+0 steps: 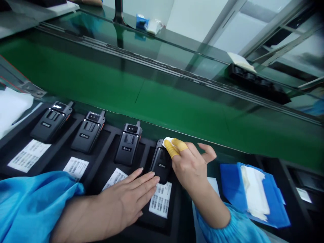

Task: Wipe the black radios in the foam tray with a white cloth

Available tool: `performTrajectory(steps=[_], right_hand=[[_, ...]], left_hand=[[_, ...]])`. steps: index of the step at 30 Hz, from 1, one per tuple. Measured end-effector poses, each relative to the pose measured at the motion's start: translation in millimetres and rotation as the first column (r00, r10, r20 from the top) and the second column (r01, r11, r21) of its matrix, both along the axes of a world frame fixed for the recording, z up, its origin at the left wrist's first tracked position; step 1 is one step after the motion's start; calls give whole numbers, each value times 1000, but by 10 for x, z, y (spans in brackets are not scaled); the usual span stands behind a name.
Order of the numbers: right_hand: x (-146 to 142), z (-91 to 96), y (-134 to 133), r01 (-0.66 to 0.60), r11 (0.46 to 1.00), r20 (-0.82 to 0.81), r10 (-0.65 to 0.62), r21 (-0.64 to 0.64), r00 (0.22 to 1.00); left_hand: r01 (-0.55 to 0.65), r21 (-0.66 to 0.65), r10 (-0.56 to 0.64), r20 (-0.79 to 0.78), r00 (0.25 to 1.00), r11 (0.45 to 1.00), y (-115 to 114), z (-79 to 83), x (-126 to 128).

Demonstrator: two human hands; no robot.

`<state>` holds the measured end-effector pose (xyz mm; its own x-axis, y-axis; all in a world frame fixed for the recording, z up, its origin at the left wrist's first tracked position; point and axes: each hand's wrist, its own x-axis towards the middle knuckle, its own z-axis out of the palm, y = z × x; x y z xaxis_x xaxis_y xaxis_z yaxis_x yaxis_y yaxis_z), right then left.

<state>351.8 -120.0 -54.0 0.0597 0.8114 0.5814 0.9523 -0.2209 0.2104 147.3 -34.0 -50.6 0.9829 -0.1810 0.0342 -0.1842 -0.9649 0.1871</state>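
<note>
Several black handheld radios lie in a black foam tray [106,158], each with a white barcode label below it. My left hand [129,199] lies flat with fingers stretched out, its fingertips touching the lower end of the rightmost radio [160,165]. My right hand [189,165], with yellow finger cots on two fingers, pinches a small white wipe [167,141] against the top of that same radio. The other radios [52,122] [88,132] [128,144] sit untouched to the left.
A green conveyor belt [152,91] runs behind the tray. A blue pack of white wipes [254,192] lies to the right. Another black tray [301,182] sits at far right. White paper [11,108] lies at far left. Barcode label [160,199] lies below the rightmost radio.
</note>
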Motion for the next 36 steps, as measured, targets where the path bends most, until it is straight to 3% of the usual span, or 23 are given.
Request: performTrajectory(steps=[7,15,18,22,28,31,36], right_hand=[[10,-54,-180,66,996,-43,-69,-55,997],[-59,8,-433,174,985,-21,-174,1,985],[-218,30,-490,122,992,-24,-121,34,992],[-447,-16,-436,-16,999,-27,15,-28,1000],[-489,-98,-481,3,995,-123,-15,-98,992],[-474,-91,-528,29,997,-115,-37,-74,993],[-521,-85,-416,1,997,-119,-10,-75,993]], left_hand=[[-7,-52,5,-37,999,999,2,11,13],[-16,-68,15,-8,1000,998,14,130,28],[-21,-92,20,-13,1000,995,10,129,33],[3,-59,-6,-49,999,998,-3,108,52],[-2,-75,-2,-55,998,997,-8,87,53],[-9,-102,3,-59,998,995,-12,73,40],[-7,-80,1,-75,997,997,-19,68,55]])
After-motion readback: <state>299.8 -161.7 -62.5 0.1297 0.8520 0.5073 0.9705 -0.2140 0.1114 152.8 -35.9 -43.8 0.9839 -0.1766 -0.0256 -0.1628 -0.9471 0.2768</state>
